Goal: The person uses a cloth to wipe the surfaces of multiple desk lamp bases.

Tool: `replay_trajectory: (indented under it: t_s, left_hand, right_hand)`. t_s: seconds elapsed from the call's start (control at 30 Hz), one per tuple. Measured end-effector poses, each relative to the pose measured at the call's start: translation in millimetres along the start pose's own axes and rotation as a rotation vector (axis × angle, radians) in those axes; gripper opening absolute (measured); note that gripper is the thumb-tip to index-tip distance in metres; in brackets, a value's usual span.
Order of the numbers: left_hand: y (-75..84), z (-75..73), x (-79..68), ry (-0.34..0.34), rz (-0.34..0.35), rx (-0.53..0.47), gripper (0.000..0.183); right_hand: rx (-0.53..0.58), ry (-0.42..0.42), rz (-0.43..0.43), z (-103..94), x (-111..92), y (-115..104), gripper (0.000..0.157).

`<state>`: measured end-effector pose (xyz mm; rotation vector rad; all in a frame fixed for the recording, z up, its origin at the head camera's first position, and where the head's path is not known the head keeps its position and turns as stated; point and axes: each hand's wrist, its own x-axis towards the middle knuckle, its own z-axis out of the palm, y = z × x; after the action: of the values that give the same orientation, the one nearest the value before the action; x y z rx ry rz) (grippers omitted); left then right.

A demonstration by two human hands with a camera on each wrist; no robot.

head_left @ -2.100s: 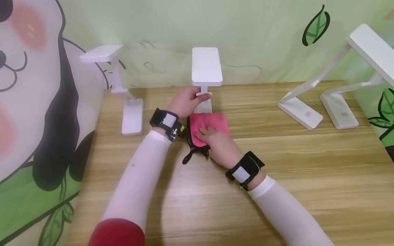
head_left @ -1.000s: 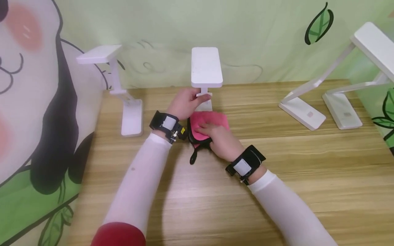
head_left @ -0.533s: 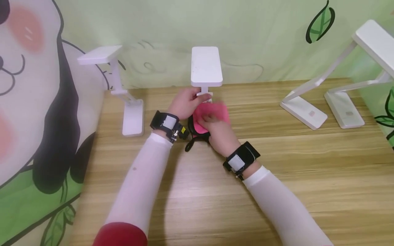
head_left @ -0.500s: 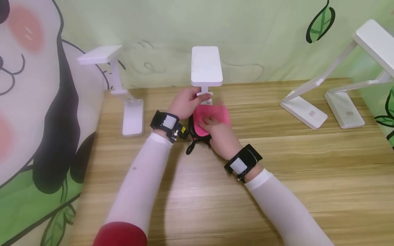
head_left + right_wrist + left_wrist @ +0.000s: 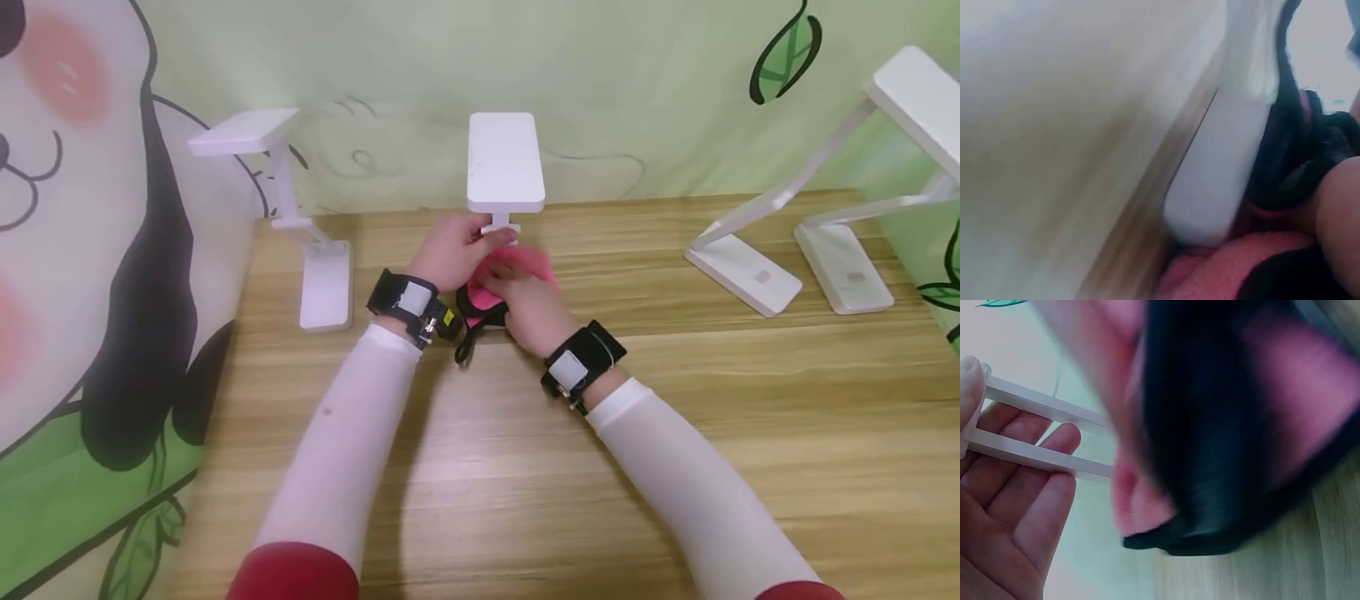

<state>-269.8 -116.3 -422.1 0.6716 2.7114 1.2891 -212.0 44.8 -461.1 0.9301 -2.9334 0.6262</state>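
Observation:
A white desk lamp point(image 5: 506, 162) stands at the middle back of the table. My left hand point(image 5: 450, 254) grips its folding arm near the joint; the left wrist view shows the two thin white bars point(image 5: 1041, 403) across the fingers. My right hand point(image 5: 536, 315) holds a pink cloth point(image 5: 536, 262) with black edging and a black loop over the lamp's base. In the right wrist view the white base point(image 5: 1216, 169) lies against the cloth, with the thumb at the right edge. The cloth hides most of the base from the head view.
Another white desk lamp point(image 5: 327, 283) stands on the left. Two more lamps stand on the right, one with its base point(image 5: 744, 271) nearer the middle and one base point(image 5: 843, 267) farther out. A printed green backdrop point(image 5: 637, 92) rises behind the wooden table point(image 5: 510, 492).
My right hand and the cloth have shifted forward and slightly left over the lamp's base, and the cloth has bunched up. The left hand keeps its grip on the lamp's arm.

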Motion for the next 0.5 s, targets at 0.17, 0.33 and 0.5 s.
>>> replay_trajectory:
  t_s: [0.17, 0.33, 0.5]
  left_hand:
    - [-0.4, -0.6, 0.2, -0.002, 0.004, -0.02, 0.041]
    - [-1.3, -1.6, 0.0, 0.001, -0.009, -0.02, 0.041]
    - [-1.5, 0.2, 1.0, -0.006, -0.01, -0.01, 0.035]
  right_hand:
    - [-0.012, 0.029, 0.034, 1.8, 13, 9, 0.07]
    - [0.017, 0.06, 0.018, 3.4, 6, 7, 0.065]
    - [-0.002, 0.075, 0.003, 1.9, -14, 0, 0.061]
